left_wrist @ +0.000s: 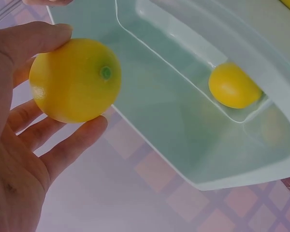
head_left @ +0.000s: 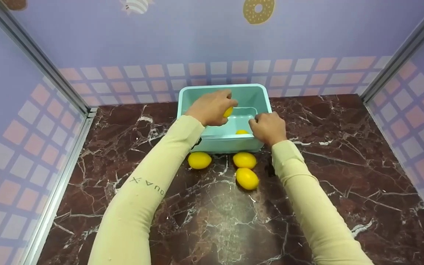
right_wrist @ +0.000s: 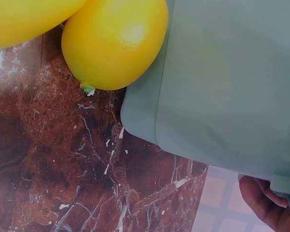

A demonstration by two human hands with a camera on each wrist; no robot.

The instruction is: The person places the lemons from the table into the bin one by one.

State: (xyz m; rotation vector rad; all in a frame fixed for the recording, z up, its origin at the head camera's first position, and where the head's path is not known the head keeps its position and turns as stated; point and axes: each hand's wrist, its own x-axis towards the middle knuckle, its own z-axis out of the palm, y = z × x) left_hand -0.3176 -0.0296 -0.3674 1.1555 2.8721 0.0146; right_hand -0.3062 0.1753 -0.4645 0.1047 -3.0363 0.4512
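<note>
Over the light green plastic bin (head_left: 219,145), my left hand (head_left: 212,108) holds a yellow lemon (left_wrist: 75,79) between thumb and fingertips. In the left wrist view its green stem spot faces the bin's inside. Another lemon (left_wrist: 234,86) lies on the bin floor by the front wall. My right hand (head_left: 269,128) grips the bin's rim near the front right corner, fingers (right_wrist: 261,203) curled over the edge in the right wrist view.
In front of the bin, one lemon (head_left: 200,160) lies to the left; two more, a nearer one (head_left: 247,179) and a farther one (head_left: 244,160), lie close together at the right. All rest on a dark red marbled table (head_left: 212,221). Purple panels (head_left: 197,36) stand behind and at both sides.
</note>
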